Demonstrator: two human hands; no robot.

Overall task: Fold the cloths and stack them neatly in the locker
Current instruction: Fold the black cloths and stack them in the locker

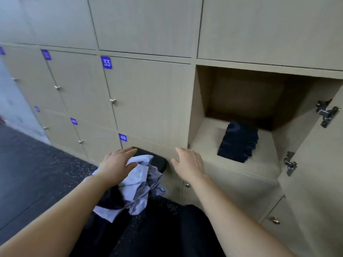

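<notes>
The wall of lockers (148, 101) is flat, matt, beige wood-grain board, with the doors shut flush and each fitted with a small metal knob. One locker (194, 108) stands open at the right. Its door (315, 173) is swung fully aside, which leaves the shelf free for loading. The floor (37, 173) is dark and speckled. A dark, blunt-cornered tabletop (159, 162) stands against the lockers and keeps the work close to the open shelf. On it lies the pile (141, 182) of unfolded cloths, thin, limp and heavily creased, pale blue over a darker piece. The stack (238, 141) of folded dark cloths sits on the locker shelf, square-edged, set toward the front. The left hand (117, 166) lies palm-down on the pile with its fingers spread and gripping nothing, probably steadying it or selecting a cloth. The right hand (189, 162) is spread and empty just before the locker's lower edge. Two bright steel hinges (327, 113) show on the door.
</notes>
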